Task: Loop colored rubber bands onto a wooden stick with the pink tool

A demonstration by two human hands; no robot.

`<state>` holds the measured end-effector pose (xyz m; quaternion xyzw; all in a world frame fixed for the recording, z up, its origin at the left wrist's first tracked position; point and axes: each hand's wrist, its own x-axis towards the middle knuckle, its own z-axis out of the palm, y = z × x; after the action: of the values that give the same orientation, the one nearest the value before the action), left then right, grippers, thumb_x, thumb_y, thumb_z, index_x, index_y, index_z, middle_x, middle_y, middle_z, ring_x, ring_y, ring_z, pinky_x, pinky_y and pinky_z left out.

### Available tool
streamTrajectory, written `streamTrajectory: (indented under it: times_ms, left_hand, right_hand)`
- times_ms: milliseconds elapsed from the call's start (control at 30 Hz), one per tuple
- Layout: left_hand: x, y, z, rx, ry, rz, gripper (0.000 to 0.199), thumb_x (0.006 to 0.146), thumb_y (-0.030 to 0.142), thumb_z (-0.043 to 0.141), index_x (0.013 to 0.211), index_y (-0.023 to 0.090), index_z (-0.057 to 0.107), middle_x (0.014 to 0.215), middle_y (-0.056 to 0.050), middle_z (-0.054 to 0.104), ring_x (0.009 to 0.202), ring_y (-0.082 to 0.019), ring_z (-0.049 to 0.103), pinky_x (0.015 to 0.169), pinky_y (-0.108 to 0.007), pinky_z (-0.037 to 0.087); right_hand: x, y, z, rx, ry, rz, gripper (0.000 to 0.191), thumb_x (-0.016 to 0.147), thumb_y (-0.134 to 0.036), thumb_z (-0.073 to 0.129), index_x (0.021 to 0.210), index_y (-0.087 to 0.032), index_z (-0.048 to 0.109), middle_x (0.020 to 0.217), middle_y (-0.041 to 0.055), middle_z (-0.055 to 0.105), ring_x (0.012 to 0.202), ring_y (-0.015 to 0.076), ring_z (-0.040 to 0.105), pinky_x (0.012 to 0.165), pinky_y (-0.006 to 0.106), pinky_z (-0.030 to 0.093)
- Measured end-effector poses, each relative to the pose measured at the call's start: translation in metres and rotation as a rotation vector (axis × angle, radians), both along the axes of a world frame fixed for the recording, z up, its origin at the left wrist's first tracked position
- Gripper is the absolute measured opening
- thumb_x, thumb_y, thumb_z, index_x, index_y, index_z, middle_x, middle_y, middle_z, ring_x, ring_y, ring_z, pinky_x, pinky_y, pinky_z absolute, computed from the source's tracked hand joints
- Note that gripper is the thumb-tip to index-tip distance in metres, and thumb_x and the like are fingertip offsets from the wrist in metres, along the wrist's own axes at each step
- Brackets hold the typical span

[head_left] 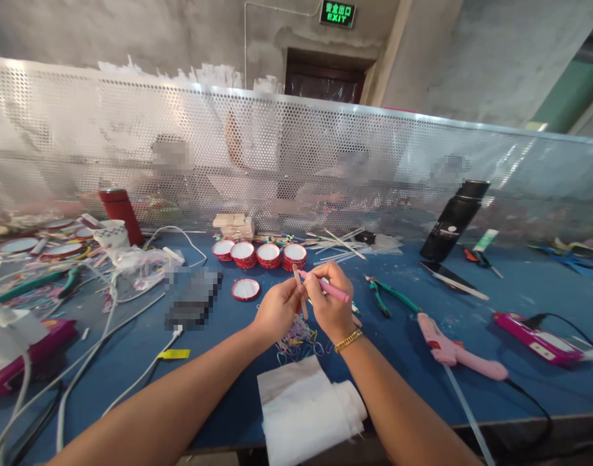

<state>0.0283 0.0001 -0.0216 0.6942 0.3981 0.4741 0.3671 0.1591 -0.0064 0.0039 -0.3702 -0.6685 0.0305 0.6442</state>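
Craft stick (297,277): near-upright, my left hand (279,307) pinching.
Pink marker (332,290): crosswise at stick's top, my right hand (333,310) gripping.

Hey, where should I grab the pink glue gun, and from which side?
Probably by the handle of the pink glue gun, coming from the right and above: it points right, with the black cord trailing from its end. Avoid the pale glue stick jutting out on the near side.
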Motion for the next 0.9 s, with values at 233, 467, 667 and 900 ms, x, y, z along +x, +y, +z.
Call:
streamTrajectory:
  times_ms: [233, 467, 667, 900]
  left_hand:
    - [0.0009, -0.0008, 0.0012, 0.013, -0.023, -0.008, 0.048, 0.093, 0.060, 0.044, 0.076, 0.017, 0.056, 0.060, 0.002, 0.049, 0.056, -0.012, 0.040, 0.053, -0.025, 0.030]
    - [-0.0015, 0.0017, 0.0008, -0.014, -0.004, 0.018, 0.045, 0.093, 0.058, 0.045, 0.072, 0.018, 0.051, 0.059, 0.002, 0.048, 0.055, -0.011, 0.040, 0.052, -0.024, 0.031]
    - [0.0000, 0.0013, 0.0000, -0.028, -0.013, 0.003, 0.047, 0.092, 0.060, 0.044, 0.075, 0.018, 0.051, 0.058, 0.003, 0.047, 0.054, -0.010, 0.038, 0.051, -0.024, 0.029]
    - [-0.0001, 0.0009, 0.0009, -0.015, -0.016, 0.013, 0.048, 0.092, 0.061, 0.044, 0.076, 0.017, 0.053, 0.059, 0.003, 0.047, 0.055, -0.011, 0.038, 0.052, -0.024, 0.029]
  right_hand:
    - [-0.0025, -0.0014, 0.0019, 0.023, -0.009, -0.004, 0.019, 0.090, -0.027, 0.058, 0.072, -0.022, 0.054, 0.072, 0.0019, 0.063, 0.071, 0.0190, 0.060, 0.071, 0.034, 0.046]
    - [0.0035, 0.0042, -0.0010, -0.005, 0.015, -0.024, 0.015, 0.089, -0.025, 0.057, 0.074, -0.023, 0.055, 0.074, 0.0018, 0.063, 0.074, 0.0194, 0.060, 0.071, 0.033, 0.047]
    - [0.0008, 0.0000, 0.0012, -0.008, 0.012, 0.013, 0.016, 0.090, -0.025, 0.056, 0.073, -0.023, 0.055, 0.073, 0.0019, 0.063, 0.073, 0.0191, 0.060, 0.071, 0.033, 0.047]
    - [-0.0006, 0.0008, 0.0011, -0.027, -0.010, 0.012, 0.018, 0.089, -0.027, 0.058, 0.073, -0.022, 0.055, 0.072, 0.0016, 0.062, 0.072, 0.0188, 0.060, 0.071, 0.032, 0.047]
